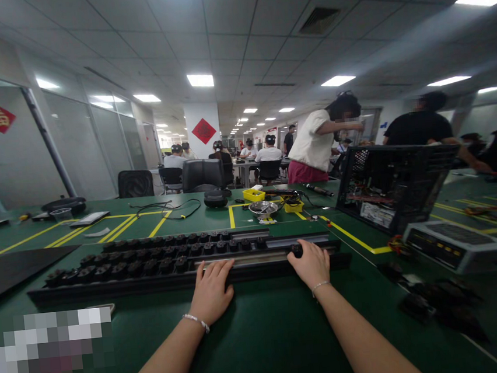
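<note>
A black keyboard (150, 260) lies across the green table (267, 337) in front of me, with many keycaps on its left part and bare rows on the right. My left hand (212, 289) rests flat on its front edge, fingers apart, holding nothing. My right hand (312, 263) is at the keyboard's right end, its fingers pinching a single black keycap (297, 250) on the bare row. Loose black keycaps (439, 303) lie on the table to the right.
An open computer case (389, 184) and a flat grey unit (456, 245) stand at the right. Behind the keyboard are a metal bowl (263, 208), yellow trays (253, 195) and cables. Office chairs and several people fill the back; two people stand at the right.
</note>
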### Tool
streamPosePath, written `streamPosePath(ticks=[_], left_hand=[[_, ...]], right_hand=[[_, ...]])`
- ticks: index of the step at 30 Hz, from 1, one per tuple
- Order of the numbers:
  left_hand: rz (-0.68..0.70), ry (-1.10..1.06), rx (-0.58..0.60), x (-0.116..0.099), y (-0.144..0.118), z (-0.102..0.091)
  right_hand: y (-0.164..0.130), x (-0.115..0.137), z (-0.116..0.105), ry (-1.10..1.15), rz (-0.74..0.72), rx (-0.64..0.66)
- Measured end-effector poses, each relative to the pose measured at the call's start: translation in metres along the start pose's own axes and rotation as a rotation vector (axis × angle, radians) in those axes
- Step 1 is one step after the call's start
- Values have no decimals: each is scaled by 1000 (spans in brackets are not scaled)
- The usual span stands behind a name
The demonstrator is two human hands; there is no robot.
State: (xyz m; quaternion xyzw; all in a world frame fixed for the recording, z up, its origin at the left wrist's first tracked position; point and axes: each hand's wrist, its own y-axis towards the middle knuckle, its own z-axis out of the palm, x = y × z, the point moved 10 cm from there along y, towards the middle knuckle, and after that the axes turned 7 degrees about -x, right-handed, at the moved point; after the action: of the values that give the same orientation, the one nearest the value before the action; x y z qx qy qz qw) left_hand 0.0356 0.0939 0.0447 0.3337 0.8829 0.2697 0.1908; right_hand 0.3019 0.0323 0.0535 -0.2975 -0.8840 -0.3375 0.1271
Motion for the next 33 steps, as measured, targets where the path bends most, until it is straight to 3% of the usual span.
streamPosePath(ticks=[33], left_hand=[[-6, 15, 19, 0, 0, -1]], right_hand=[[3, 0, -2, -13, 10, 22]])
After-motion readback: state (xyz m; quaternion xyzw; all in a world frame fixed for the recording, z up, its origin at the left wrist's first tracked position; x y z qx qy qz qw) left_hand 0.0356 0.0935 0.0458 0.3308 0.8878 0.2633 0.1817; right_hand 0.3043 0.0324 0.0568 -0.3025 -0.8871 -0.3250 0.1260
